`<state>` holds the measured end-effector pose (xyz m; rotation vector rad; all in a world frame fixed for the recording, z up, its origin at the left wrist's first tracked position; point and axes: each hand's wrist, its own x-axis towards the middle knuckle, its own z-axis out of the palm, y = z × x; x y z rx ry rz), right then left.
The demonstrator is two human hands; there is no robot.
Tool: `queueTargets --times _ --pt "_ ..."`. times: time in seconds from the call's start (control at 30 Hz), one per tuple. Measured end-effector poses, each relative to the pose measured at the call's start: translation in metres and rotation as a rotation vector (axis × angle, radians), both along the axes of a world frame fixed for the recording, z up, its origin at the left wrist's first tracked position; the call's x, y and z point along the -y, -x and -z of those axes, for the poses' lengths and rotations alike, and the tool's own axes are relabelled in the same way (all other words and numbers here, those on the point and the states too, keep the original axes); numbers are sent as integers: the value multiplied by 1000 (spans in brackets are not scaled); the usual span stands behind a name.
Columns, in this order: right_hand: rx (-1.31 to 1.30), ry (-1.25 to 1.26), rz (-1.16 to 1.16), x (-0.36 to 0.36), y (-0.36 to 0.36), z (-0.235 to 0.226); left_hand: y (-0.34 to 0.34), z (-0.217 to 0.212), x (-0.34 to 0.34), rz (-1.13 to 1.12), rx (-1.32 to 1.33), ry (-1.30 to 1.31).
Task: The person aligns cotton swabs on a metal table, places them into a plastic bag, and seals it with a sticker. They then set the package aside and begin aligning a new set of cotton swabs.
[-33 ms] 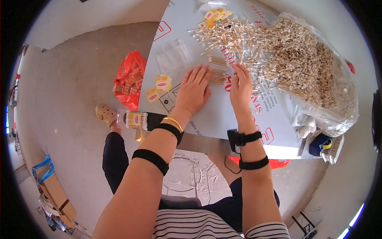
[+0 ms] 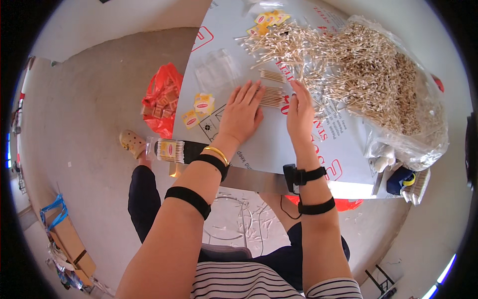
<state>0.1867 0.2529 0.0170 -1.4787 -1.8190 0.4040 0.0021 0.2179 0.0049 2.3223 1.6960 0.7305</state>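
Observation:
My left hand [image 2: 241, 113] lies flat on the table, its fingers stretched out against the left ends of a neat row of cotton swabs [image 2: 272, 96]. Upright on its edge, my right hand [image 2: 300, 112] is close to the right ends of that row, fingers straight and nothing visible in them. A smaller row of cotton swabs [image 2: 273, 75] lies just beyond. To the far right spreads a big heap of loose cotton swabs [image 2: 368, 70], partly inside a clear plastic bag [image 2: 432, 119].
Clear plastic pouches [image 2: 217, 71] and yellow cards [image 2: 204, 103] lie left of my hands. A filled swab pack [image 2: 170, 150] sits at the table's near left edge. Beside the table, a red bag [image 2: 163, 97] holds small packs. A brush [image 2: 420, 187] is at the right corner.
My right hand has shifted very slightly to the left, toward the row of swabs. My left hand stays in place.

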Motion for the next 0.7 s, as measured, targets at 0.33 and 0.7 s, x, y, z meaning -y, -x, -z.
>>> queueTargets --times 0.33,0.7 --pt "74 127 40 25 24 15 0 2 -1 2 -29 17" --pt "76 144 -95 29 25 9 1 5 -2 -5 -58 -31"
